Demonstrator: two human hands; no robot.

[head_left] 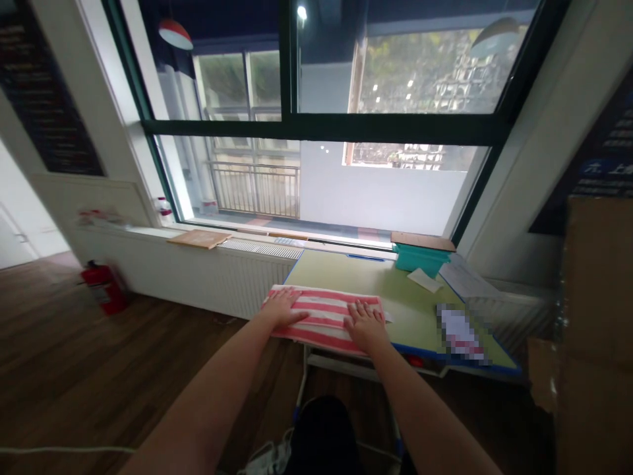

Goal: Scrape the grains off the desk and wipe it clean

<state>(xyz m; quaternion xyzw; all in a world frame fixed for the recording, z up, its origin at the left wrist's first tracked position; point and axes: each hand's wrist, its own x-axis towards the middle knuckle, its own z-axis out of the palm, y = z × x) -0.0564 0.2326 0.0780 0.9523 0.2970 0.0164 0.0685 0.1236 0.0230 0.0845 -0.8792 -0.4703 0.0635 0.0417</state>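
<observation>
A red-and-white striped cloth (324,310), folded into a flat rectangle, lies along the front left of the table (341,267). Its left end and front edge reach past the tabletop. My left hand (284,309) rests flat on the cloth's left part, fingers stretched out. Over on its right part lies my right hand (364,324), palm down with the fingers spread. Both hands press on top of the cloth rather than grasp it. A small white tag or paper (388,317) peeks out beside the cloth's right end.
At the table's back right stands a teal box (420,259) with cardboard on top and a paper (424,280) nearby. A blurred-out item (462,333) lies at the right. Tall cardboard (596,330) stands far right; a radiator (237,277) and fire extinguisher (105,287) are left.
</observation>
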